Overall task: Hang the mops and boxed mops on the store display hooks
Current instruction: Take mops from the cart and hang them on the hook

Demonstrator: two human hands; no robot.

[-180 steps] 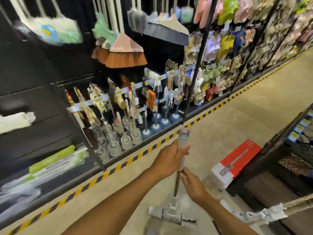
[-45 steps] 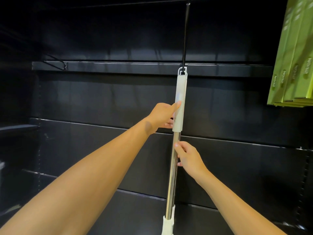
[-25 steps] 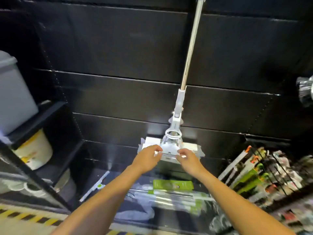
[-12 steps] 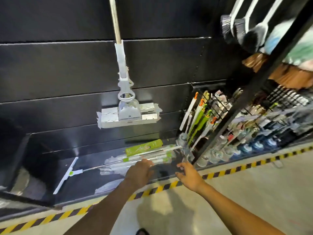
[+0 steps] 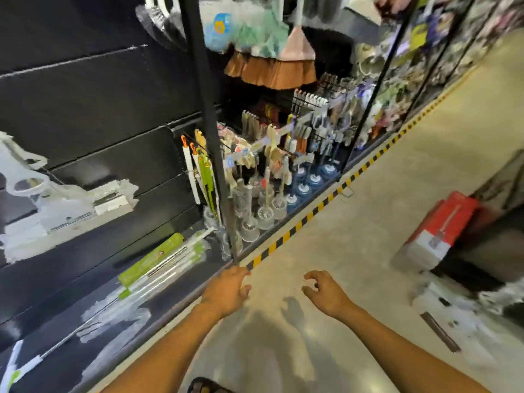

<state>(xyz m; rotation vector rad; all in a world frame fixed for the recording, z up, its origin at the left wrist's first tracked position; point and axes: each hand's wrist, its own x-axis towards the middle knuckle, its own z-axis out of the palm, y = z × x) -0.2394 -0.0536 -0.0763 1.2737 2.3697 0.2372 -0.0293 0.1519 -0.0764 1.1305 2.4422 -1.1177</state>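
Released from the mop head they steadied a second ago, both hands now hang empty over the smooth concrete floor (image 5: 377, 180): left hand (image 5: 226, 290) loosely curled, right hand (image 5: 326, 296) half bent, fingers apart. Hung flat mop (image 5: 65, 199), with a white plastic head and pale pad, dangles blurred against the black slatted panel (image 5: 85, 89) at left. Red-and-white boxed mop (image 5: 436, 234) lies on the floor at right, probably staged for hanging; a loose white mop (image 5: 445, 304) lies nearer. Green-sleeved wrapped mops (image 5: 150, 259) rest on the base shelf.
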